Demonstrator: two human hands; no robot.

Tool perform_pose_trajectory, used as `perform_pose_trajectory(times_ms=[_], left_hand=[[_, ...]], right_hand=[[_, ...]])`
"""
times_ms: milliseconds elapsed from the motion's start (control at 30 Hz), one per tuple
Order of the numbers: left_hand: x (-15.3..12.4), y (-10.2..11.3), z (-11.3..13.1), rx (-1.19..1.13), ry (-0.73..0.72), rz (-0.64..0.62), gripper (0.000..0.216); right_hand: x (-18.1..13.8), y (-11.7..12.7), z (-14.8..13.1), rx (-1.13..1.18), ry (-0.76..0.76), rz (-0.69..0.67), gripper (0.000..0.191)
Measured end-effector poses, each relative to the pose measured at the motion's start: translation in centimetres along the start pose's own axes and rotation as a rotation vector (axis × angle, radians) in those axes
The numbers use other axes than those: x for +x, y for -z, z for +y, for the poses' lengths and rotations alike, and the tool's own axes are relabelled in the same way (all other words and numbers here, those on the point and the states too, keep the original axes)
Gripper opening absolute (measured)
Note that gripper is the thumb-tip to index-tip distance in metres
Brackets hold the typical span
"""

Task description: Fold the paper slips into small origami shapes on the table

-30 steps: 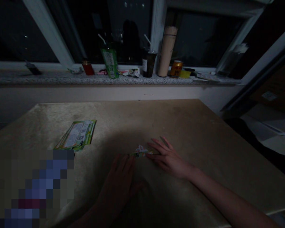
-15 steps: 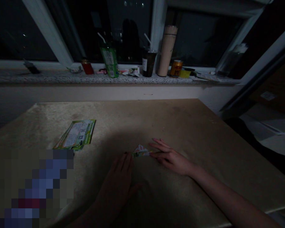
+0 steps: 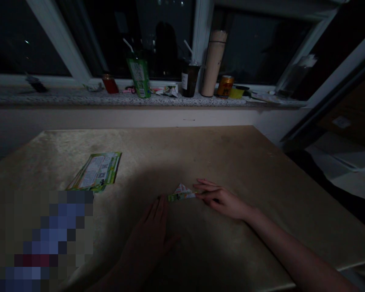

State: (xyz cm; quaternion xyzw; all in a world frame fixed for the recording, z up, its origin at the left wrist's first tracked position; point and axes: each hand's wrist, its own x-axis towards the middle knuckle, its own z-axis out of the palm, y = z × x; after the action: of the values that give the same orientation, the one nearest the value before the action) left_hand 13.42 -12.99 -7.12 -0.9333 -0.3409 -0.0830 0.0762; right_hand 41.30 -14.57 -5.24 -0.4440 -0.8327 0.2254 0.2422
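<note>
A small folded paper (image 3: 181,192) lies on the table, with a pointed top and a printed green-and-white strip along its lower edge. My left hand (image 3: 153,227) rests flat at its left end, fingers stretched forward and thumb apart, the fingertips by the strip's edge. From the right, my right hand (image 3: 225,199) reaches in with its fingers spread, the fingertips at the paper's right end. Neither hand is closed round it. Dim light and shadow blur the exact contact of the left fingertips.
Left on the table (image 3: 231,154) lies a fanned stack of printed green leaflets (image 3: 99,170). A blurred patch covers the lower left. Along the windowsill (image 3: 164,100) stand a green drink container (image 3: 139,79), a dark cup with a straw (image 3: 189,81), a tall pinkish flask (image 3: 213,65) and a gold can (image 3: 225,87).
Both hands have shifted slightly apart, the left one a little left and the right one a little right. More of the paper's strip shows between them.
</note>
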Motion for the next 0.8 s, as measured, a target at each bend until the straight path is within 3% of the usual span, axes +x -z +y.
perform_pose_trajectory(times_ms=[100, 200, 333, 533, 800], left_hand=[[0.6, 0.7, -0.1, -0.045, 0.001, -0.017, 0.071], [1.8, 1.2, -0.9, -0.109, 0.067, -0.021, 0.052], [3.5, 0.8, -2.5, -0.178, 0.137, 0.071, 0.048], [4.7, 0.0, -2.8, -0.275, 0.083, -0.043, 0.043], [4.6, -0.1, -2.3, -0.403, 0.014, -0.018, 0.037]], right_hand=[[-0.1, 0.1, 0.0, -0.003, -0.002, -0.019, 0.038], [-0.1, 0.0, -0.1, -0.026, -0.009, -0.006, 0.036], [0.1, -0.3, 0.0, -0.05, 0.016, 0.045, 0.03], [0.4, -0.9, 0.2, -0.088, 0.03, 0.057, 0.029], [1.8, -2.0, -0.1, -0.061, 0.019, 0.195, 0.015]])
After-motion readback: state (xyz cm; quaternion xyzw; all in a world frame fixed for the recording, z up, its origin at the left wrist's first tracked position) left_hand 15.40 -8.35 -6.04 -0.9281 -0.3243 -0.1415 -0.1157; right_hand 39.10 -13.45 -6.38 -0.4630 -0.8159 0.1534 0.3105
